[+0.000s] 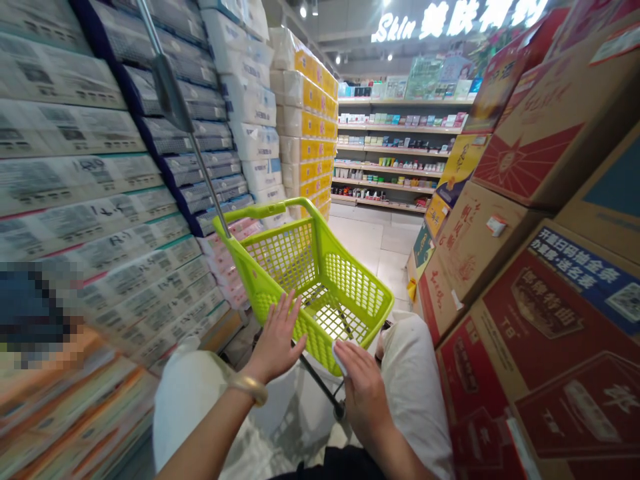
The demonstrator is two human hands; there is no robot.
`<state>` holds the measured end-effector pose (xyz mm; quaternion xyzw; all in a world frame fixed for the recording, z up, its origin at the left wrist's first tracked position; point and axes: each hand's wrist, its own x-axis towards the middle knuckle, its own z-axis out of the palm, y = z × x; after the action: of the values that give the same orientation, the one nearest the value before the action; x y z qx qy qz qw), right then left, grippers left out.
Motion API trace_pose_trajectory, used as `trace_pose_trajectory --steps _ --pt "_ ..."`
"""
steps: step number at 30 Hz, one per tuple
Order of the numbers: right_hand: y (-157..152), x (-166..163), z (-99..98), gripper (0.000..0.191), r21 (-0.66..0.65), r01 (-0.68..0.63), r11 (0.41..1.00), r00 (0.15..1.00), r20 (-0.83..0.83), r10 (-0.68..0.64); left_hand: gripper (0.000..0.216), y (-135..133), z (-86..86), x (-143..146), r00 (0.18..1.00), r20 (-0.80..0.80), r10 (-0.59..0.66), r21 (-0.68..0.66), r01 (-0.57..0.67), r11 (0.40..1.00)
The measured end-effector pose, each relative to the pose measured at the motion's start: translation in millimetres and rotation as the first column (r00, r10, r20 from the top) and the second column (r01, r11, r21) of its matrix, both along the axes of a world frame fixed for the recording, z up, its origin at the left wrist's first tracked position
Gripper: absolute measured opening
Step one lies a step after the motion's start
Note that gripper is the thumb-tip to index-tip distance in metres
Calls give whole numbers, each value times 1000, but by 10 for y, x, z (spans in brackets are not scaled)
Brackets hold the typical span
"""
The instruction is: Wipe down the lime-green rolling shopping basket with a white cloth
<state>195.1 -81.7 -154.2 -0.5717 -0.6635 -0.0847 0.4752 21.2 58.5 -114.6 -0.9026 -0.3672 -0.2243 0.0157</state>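
A lime-green shopping basket on wheels [357, 273] stands tilted in front of me, between my knees. Its walls are latticed, and no goods show inside. A long metal pull handle [205, 167] rises from its left corner. My left hand [280, 340], with a gold-coloured bangle [250, 388] at the wrist, is spread by the basket's near side; whether it touches the wall I cannot tell. Under the fingers of my right hand [367, 390] a small white cloth or tissue [339, 360] is pressed at the rim of the near corner.
Stacked packs of paper [115, 133] line the left side, with yellow-and-white tissue packs [307, 110] further along. Printed cartons [505, 240] rise close on my right. Pale floor tiles [360, 233] lead to shelves of small goods [395, 147]. A blurred patch covers something at far left.
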Motion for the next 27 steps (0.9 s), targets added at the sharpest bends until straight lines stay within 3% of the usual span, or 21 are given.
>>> trace_pose_trajectory --steps 3,7,12,16,19,21,24,27 --pt "-1 -76 10 58 -17 -72 997 997 10 72 84 -316 21 63 989 18 -145 3 145 989" --pt "7 -137 -4 55 1 -143 990 988 54 143 93 -569 -59 176 967 24 -255 -104 256 961" --pt "6 54 -69 55 -25 -143 989 981 128 145 74 -556 -261 208 985 70 -161 -81 166 983" --pt "22 361 -130 57 3 39 999 994 100 -39 62 -507 -316 171 993 77 -93 -34 96 995" --pt "71 335 -135 54 15 141 990 989 53 -142 59 -488 -315 156 995 63 -77 -25 79 997" --pt "111 150 -114 52 -3 86 996 994 68 -85 56 -476 -315 153 996 58 -66 -19 67 998" --pt "153 -131 -81 56 -29 -100 995 986 128 103 55 -456 -320 147 997 46 -61 -13 62 998" --pt "149 -79 -100 56 -34 -127 991 983 132 130 54 -431 -328 140 997 30 -65 4 65 998"
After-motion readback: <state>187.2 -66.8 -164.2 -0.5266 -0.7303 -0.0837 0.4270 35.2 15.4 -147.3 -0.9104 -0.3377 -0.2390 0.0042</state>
